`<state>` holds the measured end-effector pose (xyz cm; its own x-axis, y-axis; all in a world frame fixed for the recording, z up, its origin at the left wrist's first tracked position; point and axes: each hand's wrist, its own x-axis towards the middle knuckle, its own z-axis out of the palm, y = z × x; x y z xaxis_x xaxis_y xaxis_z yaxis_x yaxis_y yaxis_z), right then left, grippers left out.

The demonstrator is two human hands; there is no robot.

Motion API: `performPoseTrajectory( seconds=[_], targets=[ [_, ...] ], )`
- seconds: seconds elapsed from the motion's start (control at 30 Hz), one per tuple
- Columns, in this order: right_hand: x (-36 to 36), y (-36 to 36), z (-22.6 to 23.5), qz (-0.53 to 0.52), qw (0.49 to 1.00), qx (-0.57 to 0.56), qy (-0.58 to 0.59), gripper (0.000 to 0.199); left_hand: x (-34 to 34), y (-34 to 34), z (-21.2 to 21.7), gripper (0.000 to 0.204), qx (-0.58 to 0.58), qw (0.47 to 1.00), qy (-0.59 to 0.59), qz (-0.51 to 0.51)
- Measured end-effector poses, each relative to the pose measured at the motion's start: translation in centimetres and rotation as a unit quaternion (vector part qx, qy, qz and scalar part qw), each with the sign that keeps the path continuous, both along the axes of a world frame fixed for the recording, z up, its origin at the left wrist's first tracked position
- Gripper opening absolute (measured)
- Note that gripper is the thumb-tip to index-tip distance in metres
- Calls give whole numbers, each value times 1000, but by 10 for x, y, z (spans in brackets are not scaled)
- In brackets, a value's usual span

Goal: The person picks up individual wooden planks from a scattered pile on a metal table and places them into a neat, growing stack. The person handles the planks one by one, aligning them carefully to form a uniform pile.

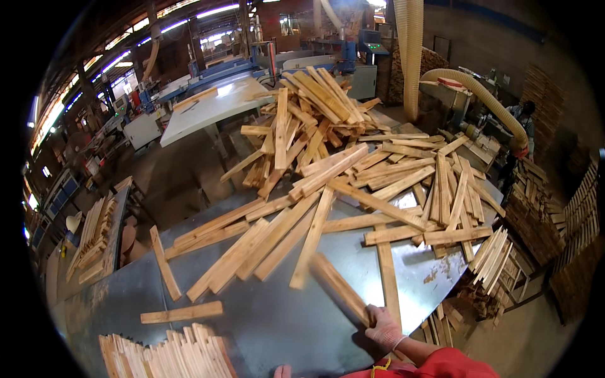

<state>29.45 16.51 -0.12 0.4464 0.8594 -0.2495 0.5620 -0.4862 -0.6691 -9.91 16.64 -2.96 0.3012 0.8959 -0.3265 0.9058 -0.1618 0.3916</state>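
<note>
My right hand (383,332), in a pale work glove below a red sleeve, is closed around the near end of a wooden board (340,288). The board slants up and to the left over the metal table (277,321), its far end blurred. At the lower edge only the fingertips of my left hand (282,372) show; the rest is out of the picture. Left of them stands a row of boards set side by side (170,353). A single short board (181,312) lies just beyond that row.
A large loose pile of boards (315,126) covers the table's far side, with more boards (450,195) spread to the right. Stacked sticks (491,261) sit beyond the right edge. A side bench with boards (97,236) stands at left. A ribbed hose (409,63) hangs at the back.
</note>
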Motion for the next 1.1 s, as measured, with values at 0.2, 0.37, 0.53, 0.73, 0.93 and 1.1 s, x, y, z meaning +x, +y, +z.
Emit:
performPoseTrajectory(
  seconds=[0.2,0.37,0.53,0.73,0.93,1.1],
  targets=[
    [119,230,177,26,898,363,246,61,58,39,7,73,26,999,-40,-21],
    [227,270,138,-127,874,466,41,66,101,52,4,74,-3,999,-22,-46],
    [179,92,-27,-89,953,120,-263,63,102,36,-8,76,-37,998,-34,-38],
    [84,28,-26,-107,980,-98,-136,77,81,25,-8,72,49,989,17,-141],
    [-22,36,-16,-222,966,33,130,90,56,36,-3,70,40,988,-146,-28],
    [-187,-34,-23,49,921,76,378,96,55,53,-14,58,-29,976,-214,41]
  ],
)
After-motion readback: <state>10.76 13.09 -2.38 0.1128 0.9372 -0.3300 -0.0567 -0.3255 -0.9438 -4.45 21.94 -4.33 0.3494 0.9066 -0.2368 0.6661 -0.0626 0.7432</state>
